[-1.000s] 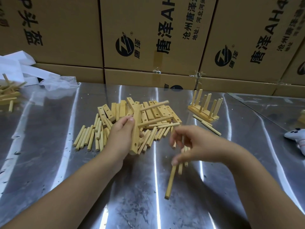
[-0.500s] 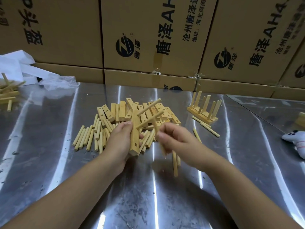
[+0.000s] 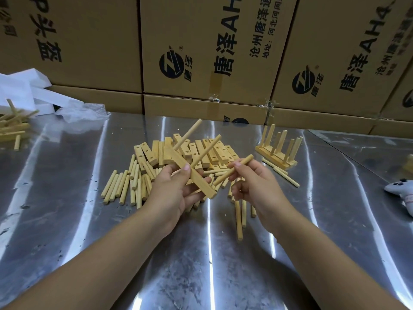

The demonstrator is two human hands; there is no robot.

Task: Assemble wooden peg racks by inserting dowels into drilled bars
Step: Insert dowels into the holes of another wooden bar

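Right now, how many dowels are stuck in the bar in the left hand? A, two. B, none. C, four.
A: an upper dowel and a lower dowel stick out of the bar gripped by the left hand; the right hand pinches a third dowel, not yet in.

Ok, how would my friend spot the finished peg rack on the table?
Start at the cardboard boxes behind the metal table. Just in front of them, right of the pile of loose bars, stands the finished rack. Unlike the dowels lying flat beside it, its pegs stand upright.
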